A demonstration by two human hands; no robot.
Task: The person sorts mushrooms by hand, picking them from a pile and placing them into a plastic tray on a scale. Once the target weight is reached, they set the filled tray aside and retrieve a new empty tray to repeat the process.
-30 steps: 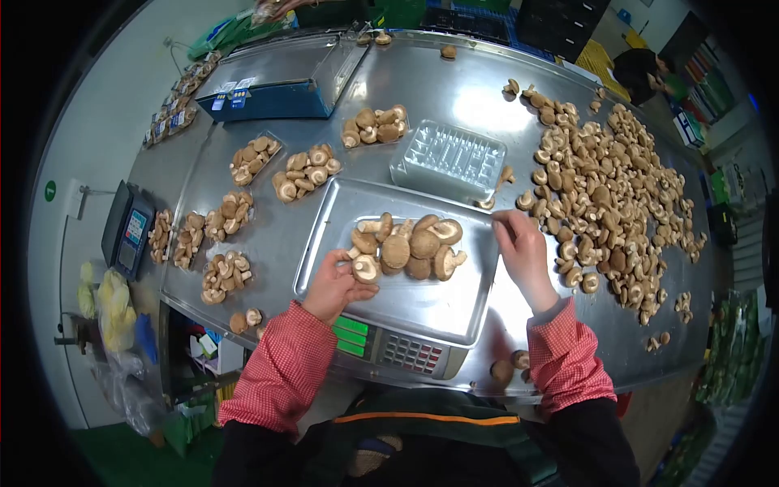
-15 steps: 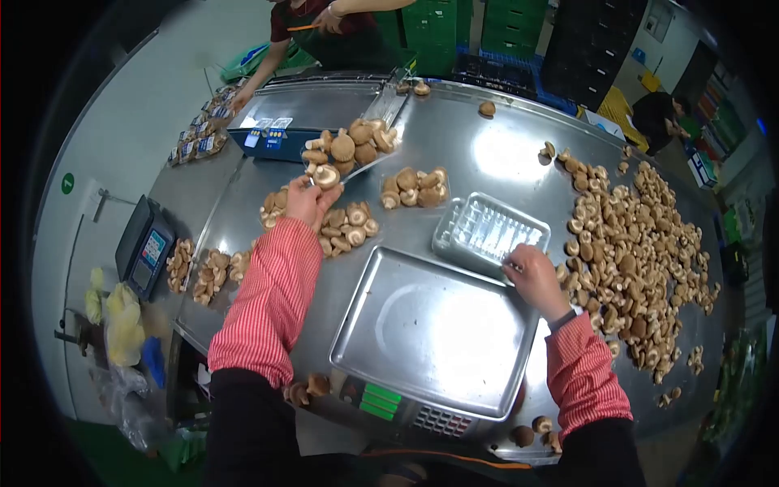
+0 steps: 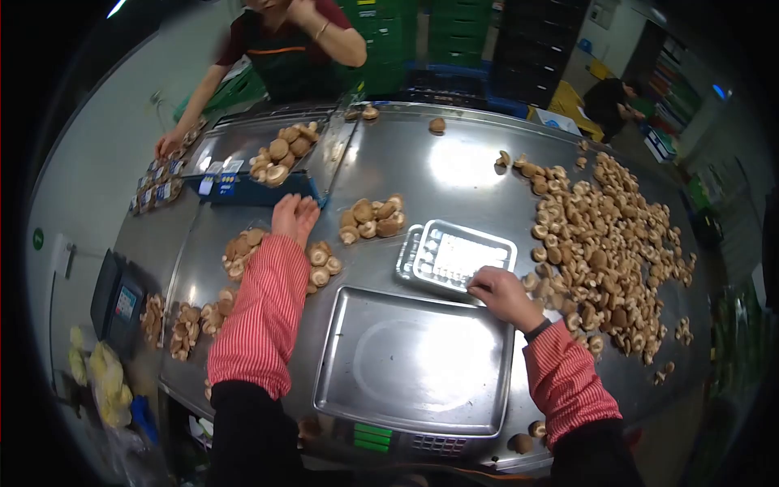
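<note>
My left hand (image 3: 294, 217) is empty, fingers stretched out, just in front of the blue-sided wrapping machine or platform. On its top sits a heap of shiitake mushrooms (image 3: 281, 152), likely in a tray I cannot clearly see. My right hand (image 3: 505, 294) pinches the near right rim of a clear plastic tray (image 3: 462, 253), which lies on other trays. Below these is a weighing scale with a bare steel pan (image 3: 414, 365). Another tray of mushrooms (image 3: 372, 219) stands left of the plastic trays. More mushroom trays (image 3: 243, 253) lie around my left forearm.
A large pile of loose mushrooms (image 3: 604, 252) covers the right of the steel table (image 3: 389, 162). At the left stands a small screen unit (image 3: 118, 302). Across the table, a co-worker's hand (image 3: 169, 144) is at wrapped packs (image 3: 158, 185). Another person crouches at the far right.
My left hand has let go of the mushroom tray, which now rests on the blue-sided platform. The view has shifted. My right hand stays at the plastic tray's rim.
</note>
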